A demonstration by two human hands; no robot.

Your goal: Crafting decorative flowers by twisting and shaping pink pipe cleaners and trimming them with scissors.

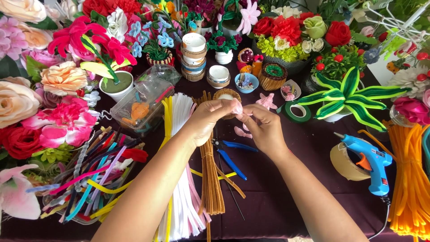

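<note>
Left hand [210,117]: raised above the middle of the desk [277,188], fingers pinched narrowly on a small pale pink piece [237,107]; its fingertips meet those of the right hand [262,127], which pinches the same piece from the other side. Pink piece: mostly covered by both sets of fingers, so its shape and material cannot be told. Below the hands, on the dark cloth of the desk: blue-handled pliers [233,157], their jaws hidden under the left wrist; a bundle of brown pipe cleaners [210,179], partly crossed by the left forearm; a bundle of white and pink pipe cleaners [183,206], its lower end cut off by the frame edge. Behind the hands: a small round container [226,95], largely hidden by the fingers; a loose pink petal shape [268,101] just beside it. Right side: a roll of green tape [296,113]; a blue glue gun [369,163] lying against a roll of tan tape [345,163], its cord running off the bottom edge; orange pipe cleaners [410,179], cut off at the right. Left side: a clear plastic box [141,105], contents blurred through its walls; a tray of mixed coloured pipe cleaners [96,179]. Far edge: many handmade flowers [286,31] in pots, crowded and overlapping, individual pots hard to separate.
</note>
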